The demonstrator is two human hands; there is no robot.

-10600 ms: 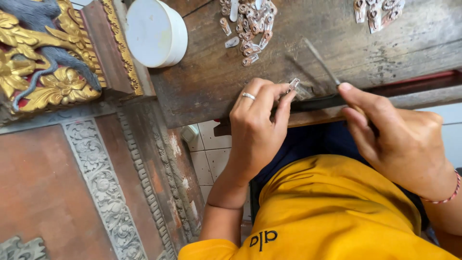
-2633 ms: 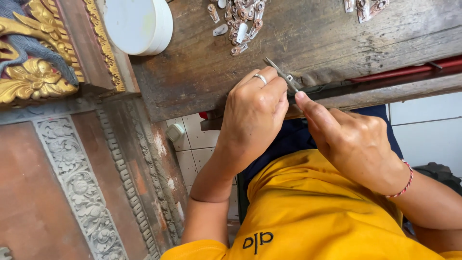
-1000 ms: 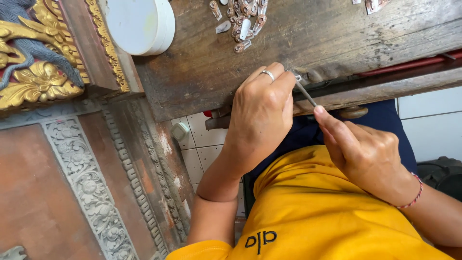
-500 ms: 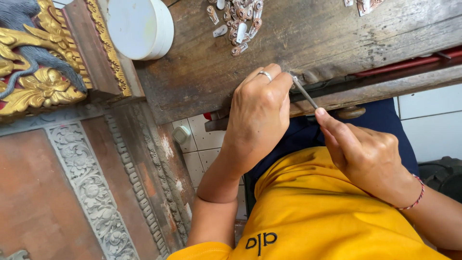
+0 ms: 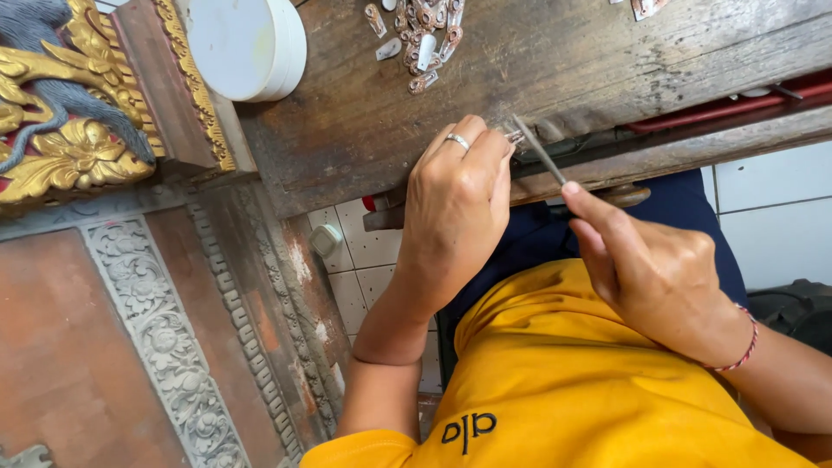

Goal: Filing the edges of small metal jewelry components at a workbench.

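Observation:
My left hand, with a ring on one finger, pinches a small silver piece against the front edge of the worn wooden workbench. In my right hand is a thin metal file, held by its lower end. The file slants up and left, and its tip lies on the silver piece. A red string bracelet circles my right wrist. A heap of several small silver pieces lies farther back on the bench.
A white round lidded container stands at the bench's left end. Left of it is a carved gilded panel over a red wall with grey carved trim. White floor tiles show below the bench. My yellow shirt fills the bottom.
The file has slid up and down across the silver piece. My right hand has drawn back slightly toward me. My left hand keeps its pinch at the bench edge.

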